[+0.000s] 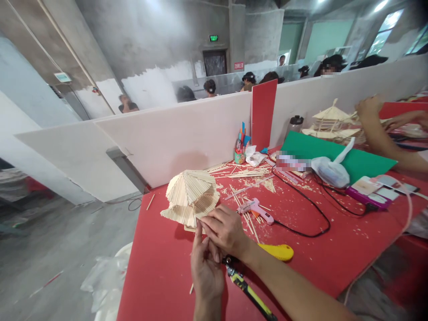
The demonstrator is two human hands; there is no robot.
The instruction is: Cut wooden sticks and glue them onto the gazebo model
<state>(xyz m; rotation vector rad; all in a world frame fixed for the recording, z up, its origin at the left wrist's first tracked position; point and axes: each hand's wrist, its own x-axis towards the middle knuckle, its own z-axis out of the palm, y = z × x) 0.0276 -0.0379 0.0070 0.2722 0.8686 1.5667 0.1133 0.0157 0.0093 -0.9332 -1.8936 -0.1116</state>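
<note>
A small roof model of pale wooden sticks (191, 196) stands on the red table (160, 267) near its left edge. My right hand (224, 229) is curled, with its fingertips pinched on the model's lower eave at the front. Just below it, my left hand (205, 265) points upward with fingers pressed together. A thin wooden stick (191, 289) shows beside its wrist and seems to run through the hand. Both hands touch each other in front of the model.
A pink glue gun (256, 208) with a black cable, a yellow knife (279, 252) and yellow-handled cutters (247, 290) lie by my right arm. Loose sticks (249, 171), a pen cup (239, 154), a green sheet (334, 154) and a co-worker's arm (377, 133) are farther right. A white partition (187, 133) backs the table.
</note>
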